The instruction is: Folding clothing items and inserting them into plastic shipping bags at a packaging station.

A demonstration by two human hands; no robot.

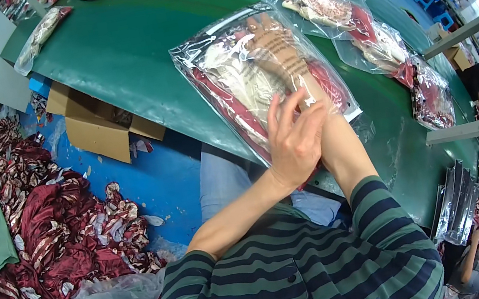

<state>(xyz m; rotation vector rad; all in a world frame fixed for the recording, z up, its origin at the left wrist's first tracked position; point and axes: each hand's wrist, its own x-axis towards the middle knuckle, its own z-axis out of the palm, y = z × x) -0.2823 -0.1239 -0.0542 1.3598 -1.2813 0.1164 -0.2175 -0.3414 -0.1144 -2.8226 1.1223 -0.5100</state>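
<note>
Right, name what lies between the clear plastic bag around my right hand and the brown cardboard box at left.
Head view: bare green tabletop separates bag and box.

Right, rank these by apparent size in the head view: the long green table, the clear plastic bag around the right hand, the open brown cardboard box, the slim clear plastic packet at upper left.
1. Green table
2. Clear bag
3. Brown cardboard box
4. Slim packet
Nearness may enlarge the bag, but the gaps look plain.

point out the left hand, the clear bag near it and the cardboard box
Left hand [295, 141], head view: back of the hand
Clear bag [241, 89], head view: film near its middle
Cardboard box [99, 138], head view: outer panel
</note>
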